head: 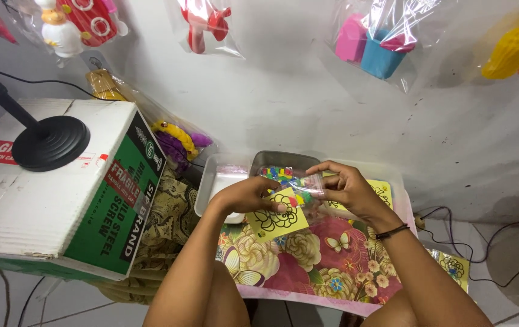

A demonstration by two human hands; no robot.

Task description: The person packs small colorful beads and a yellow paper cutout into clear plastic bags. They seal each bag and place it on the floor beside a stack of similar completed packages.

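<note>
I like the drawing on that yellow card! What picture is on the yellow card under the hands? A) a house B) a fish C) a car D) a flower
D: the yellow card held by the left hand shows a black outline of a flower with round petals, while the right hand pinches a clear bag of colourful bits above it.

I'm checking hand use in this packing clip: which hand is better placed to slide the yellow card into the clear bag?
Probably the left hand: its fingers already rest on the yellow card, while the right hand grips the clear bag of coloured pieces, steadying it.
</note>
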